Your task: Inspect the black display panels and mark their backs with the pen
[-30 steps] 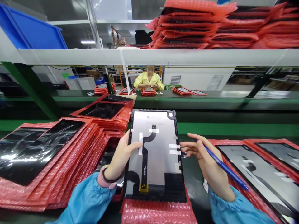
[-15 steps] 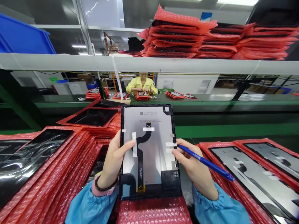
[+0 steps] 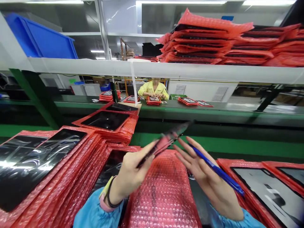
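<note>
I find the tablet display panel (image 3: 163,142) turned from back-up to steeply tilted and nearly edge-on above the red bubble-wrap sheet (image 3: 166,190), so its taped back can no longer be checked from my view. My left hand (image 3: 133,171) has thumb and fingers clamped on its near edge. Against the earlier frame, my right hand (image 3: 209,177) has its fingers spread, blue pen (image 3: 218,172) held among them, panel contact unclear.

Looks like an electronics factory floor: screen panels (image 3: 105,120) stacked in red bubble-wrap sleeves (image 3: 163,190), long green-edged workbenches (image 3: 237,109), overhead strip lights (image 3: 180,2), a blue plastic bin (image 3: 45,38) on a shelf rail (image 3: 152,68), and a yellow-clad worker (image 3: 153,89) seated opposite.
</note>
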### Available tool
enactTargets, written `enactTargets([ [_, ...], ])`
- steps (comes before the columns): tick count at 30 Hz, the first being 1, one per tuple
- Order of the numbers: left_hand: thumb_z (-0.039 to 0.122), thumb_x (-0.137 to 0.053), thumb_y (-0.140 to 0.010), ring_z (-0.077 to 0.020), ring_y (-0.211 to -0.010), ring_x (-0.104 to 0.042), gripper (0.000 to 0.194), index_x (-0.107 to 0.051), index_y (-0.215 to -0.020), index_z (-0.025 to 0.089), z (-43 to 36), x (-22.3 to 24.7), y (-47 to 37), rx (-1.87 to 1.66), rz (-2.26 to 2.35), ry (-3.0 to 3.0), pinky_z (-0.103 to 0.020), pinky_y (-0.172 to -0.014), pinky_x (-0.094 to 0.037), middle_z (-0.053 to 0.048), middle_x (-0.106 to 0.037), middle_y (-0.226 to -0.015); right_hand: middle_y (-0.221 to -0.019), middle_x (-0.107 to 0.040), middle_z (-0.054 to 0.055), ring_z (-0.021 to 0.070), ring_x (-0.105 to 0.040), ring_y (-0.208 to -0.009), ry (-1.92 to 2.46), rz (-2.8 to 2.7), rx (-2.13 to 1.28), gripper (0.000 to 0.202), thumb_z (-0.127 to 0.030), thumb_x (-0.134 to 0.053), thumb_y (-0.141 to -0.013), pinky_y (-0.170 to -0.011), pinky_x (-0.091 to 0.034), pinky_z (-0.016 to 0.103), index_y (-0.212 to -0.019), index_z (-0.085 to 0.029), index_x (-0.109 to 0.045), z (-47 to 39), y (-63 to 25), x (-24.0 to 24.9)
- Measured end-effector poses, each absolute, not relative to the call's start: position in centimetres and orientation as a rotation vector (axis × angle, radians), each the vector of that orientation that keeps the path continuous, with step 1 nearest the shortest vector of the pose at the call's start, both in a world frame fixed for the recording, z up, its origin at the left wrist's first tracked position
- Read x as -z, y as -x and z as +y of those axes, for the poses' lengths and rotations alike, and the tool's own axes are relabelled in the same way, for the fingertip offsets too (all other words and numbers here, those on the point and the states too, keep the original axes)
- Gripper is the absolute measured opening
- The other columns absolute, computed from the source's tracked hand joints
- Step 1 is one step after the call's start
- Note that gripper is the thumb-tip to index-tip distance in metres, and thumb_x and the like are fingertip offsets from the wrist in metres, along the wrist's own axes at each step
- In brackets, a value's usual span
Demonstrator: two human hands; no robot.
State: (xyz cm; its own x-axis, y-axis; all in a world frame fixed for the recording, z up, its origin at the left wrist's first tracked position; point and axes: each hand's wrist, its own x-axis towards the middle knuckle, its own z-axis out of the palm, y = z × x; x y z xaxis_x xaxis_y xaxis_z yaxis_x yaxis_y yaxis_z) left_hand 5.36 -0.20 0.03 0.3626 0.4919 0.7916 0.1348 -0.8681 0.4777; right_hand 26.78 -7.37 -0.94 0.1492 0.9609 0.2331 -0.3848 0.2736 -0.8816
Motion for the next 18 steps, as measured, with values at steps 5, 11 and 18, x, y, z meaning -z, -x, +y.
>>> enactTargets([
  [5,0.000,-0.041,-0.088,-0.0245,-0.117,-0.063,0.044,-0.063,-0.123,0.014,0.4,0.4,-6.5,-1.595,0.179,-2.897,-0.040,-0.099,-0.053,-0.014,-0.071,-0.117,-0.124,-0.070,0.006,0.0334,-0.047,-0.134,0.684,-0.807,-1.324,0.056,-0.078,-0.065,-0.064,-0.109,-0.038,0.054,-0.095,-0.032,-0.075,-8.4,-26.5,1.7],
  [11,0.024,-0.063,-0.087,-0.0294,-0.124,-0.057,0.037,-0.065,-0.125,0.023,-1.4,-0.6,-6.7,-1.303,0.147,-2.838,-0.047,-0.109,-0.042,-0.014,-0.068,-0.123,-0.090,-0.079,0.007,0.0356,-0.062,-0.117,0.783,-0.851,-1.079,0.029,-0.058,-0.071,-0.073,-0.102,-0.047,0.055,-0.077,-0.030,-0.076,-8.7,-26.5,2.1],
  [18,0.013,-0.065,-0.085,-0.0264,-0.102,-0.071,0.027,-0.074,-0.109,0.025,-3.1,-0.9,-6.2,-1.186,0.011,-2.488,-0.041,-0.095,-0.054,-0.007,-0.077,-0.100,-0.106,-0.076,0.006,0.0342,-0.069,-0.105,0.905,-1.055,-0.948,0.045,-0.058,-0.065,-0.079,-0.092,-0.056,0.051,-0.118,-0.035,-0.068,-8.9,-27.1,4.0],
])
